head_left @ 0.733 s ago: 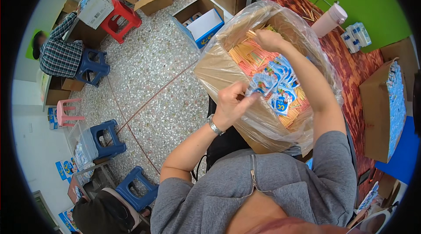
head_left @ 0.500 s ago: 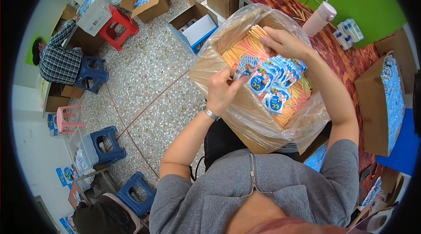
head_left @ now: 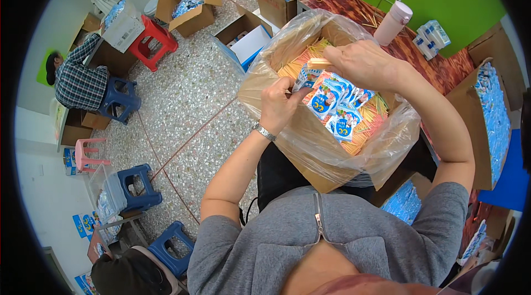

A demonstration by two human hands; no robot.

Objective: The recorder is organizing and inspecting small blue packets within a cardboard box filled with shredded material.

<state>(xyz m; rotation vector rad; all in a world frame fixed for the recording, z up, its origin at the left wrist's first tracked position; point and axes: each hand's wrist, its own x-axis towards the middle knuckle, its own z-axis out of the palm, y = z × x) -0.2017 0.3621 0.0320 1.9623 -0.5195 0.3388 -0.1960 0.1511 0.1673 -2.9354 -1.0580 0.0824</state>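
My left hand, a metal watch at its wrist, pinches a small blue-and-white packet near its edge. My right hand is closed round a small bundle of thin pale-orange sticks, whose ends point at the packet's top. Whether the stick ends are inside the packet I cannot tell. Below both hands is a cardboard box lined with a clear plastic bag. Loose yellow, orange and pink sticks fill it, and several flat blue-and-white packets lie on top of them.
On the red-brown table at the right stand a pink bottle and small stacked packs. Boxes of packets stand at the right and far side. Blue stools line the left. A person in a checked shirt sits far left.
My right hand has drawn a bundle of sticks away from the pile and brought it down to the packet in my left hand. The left hand has barely moved.
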